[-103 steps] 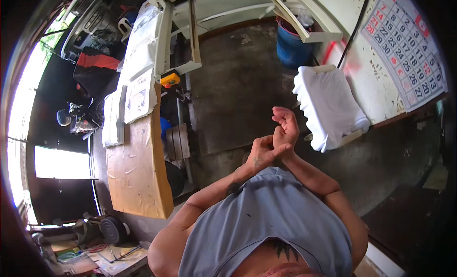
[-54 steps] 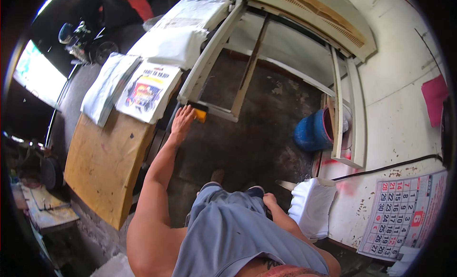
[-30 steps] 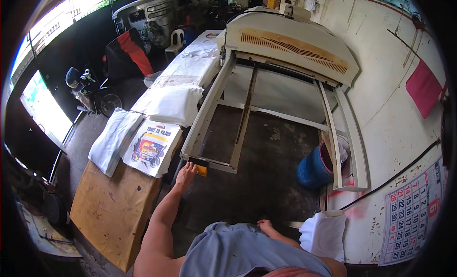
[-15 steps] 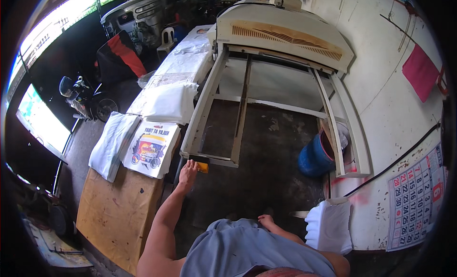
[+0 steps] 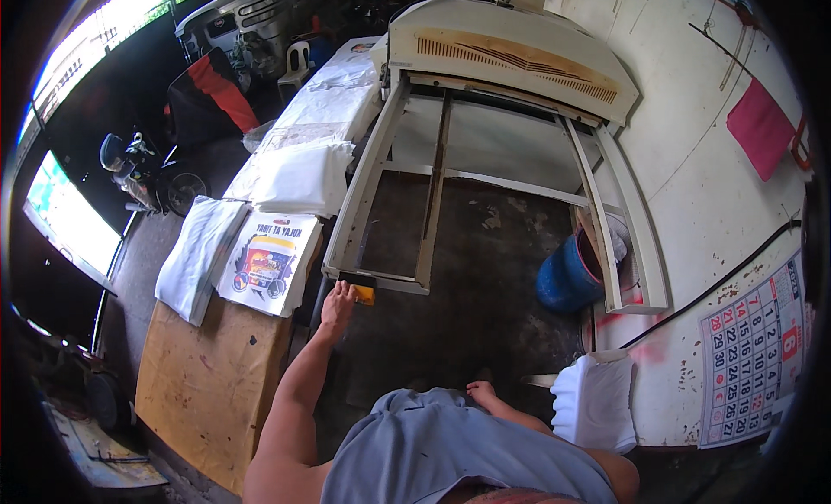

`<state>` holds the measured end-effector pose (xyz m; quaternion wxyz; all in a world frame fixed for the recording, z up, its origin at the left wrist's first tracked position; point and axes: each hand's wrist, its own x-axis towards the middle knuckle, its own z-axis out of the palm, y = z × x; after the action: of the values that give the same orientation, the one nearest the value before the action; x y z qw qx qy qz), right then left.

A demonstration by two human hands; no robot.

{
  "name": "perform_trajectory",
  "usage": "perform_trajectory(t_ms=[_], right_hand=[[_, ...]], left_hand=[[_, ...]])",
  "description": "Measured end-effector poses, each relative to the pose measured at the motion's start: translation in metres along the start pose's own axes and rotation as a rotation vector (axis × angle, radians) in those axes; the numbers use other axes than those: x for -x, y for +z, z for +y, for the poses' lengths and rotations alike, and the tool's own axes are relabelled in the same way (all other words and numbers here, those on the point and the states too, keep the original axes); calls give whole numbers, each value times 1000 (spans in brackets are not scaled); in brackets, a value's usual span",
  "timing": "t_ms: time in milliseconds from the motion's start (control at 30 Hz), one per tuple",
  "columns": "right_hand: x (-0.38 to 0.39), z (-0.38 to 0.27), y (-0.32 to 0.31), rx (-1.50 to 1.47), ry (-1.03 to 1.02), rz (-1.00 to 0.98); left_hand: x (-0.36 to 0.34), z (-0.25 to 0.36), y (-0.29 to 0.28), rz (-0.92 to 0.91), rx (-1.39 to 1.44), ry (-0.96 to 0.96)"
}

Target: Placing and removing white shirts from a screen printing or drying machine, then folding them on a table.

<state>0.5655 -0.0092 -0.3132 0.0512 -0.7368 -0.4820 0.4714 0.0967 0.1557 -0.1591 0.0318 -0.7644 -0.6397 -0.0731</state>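
My left hand (image 5: pixel 338 305) reaches forward to the near left corner of a long pale metal rail frame (image 5: pixel 346 231). Its bent fingers rest against a small yellow and black box (image 5: pixel 363 294) under that corner, and the fingertips are partly hidden. Low in front of my grey shirt (image 5: pixel 467 443) hangs my right hand (image 5: pixel 481 391), away from the frame. Its fingers are small and partly turned from view. The frame runs back into a big cream machine (image 5: pixel 519 58) with a vented, brown-stained hood.
Left of the frame, a long table (image 5: pixel 216 365) holds a folded white cloth stack (image 5: pixel 197 257), printed white sheets (image 5: pixel 270 266) and more white stacks (image 5: pixel 299 175). A blue drum (image 5: pixel 567 274) stands under the right rail. A white plastic stool (image 5: pixel 597 400) and a calendar (image 5: pixel 749 357) are at right.
The view has shifted slightly, so the scene sits a little further left and higher. My left hand stays at the box, and my right hand still hangs low.
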Motion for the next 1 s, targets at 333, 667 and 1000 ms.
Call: perform_trajectory(t_ms=[333, 667, 1000], right_hand=[[11, -13, -2, 38, 1, 6], [7, 1, 1, 16, 8, 32], [15, -10, -4, 5, 14, 42]], left_hand=[[9, -6, -1, -11, 6, -27], [6, -4, 7, 81, 10, -2], [3, -4, 3, 50, -53, 3]])
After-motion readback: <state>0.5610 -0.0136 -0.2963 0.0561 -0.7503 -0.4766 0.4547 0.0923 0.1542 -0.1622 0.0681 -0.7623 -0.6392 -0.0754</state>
